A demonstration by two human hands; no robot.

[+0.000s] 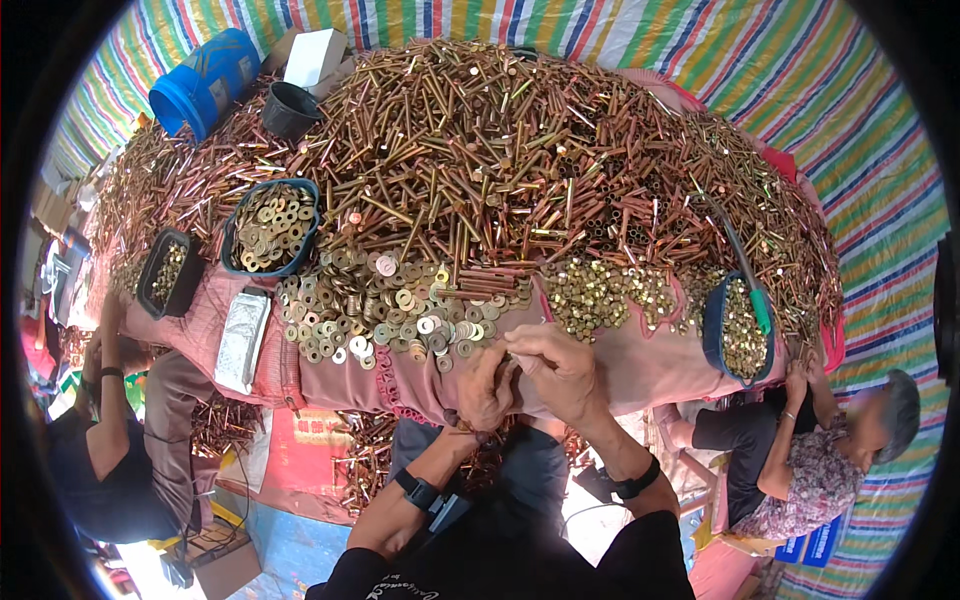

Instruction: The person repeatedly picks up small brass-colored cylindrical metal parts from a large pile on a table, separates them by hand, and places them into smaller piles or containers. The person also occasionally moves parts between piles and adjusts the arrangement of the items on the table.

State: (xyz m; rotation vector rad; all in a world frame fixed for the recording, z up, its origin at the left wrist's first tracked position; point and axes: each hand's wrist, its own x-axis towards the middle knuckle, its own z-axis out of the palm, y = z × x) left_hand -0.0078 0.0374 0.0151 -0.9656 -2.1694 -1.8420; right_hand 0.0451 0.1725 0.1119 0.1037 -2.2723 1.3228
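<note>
My left hand (485, 393) and my right hand (562, 372) meet at the near edge of the cloth-covered table. Both have their fingers closed and pressed together, and whatever is between them is hidden or too small to name. Just beyond my left hand spreads a pile of flat metal washers (365, 305). Beyond my right hand lies a heap of small brass-coloured nuts (598, 298). A few copper-coloured bolts (487, 281) lie side by side between the two piles. Behind them rises a large mound of similar long metal bolts (470, 150).
Left of the washers stand a blue basin of washers (272, 228), a dark tub of nuts (168, 272) and a silver packet (242, 340). A blue bucket (205, 84) lies farther back. At right is a blue basin of nuts (740, 328). People sit at both ends (800, 470).
</note>
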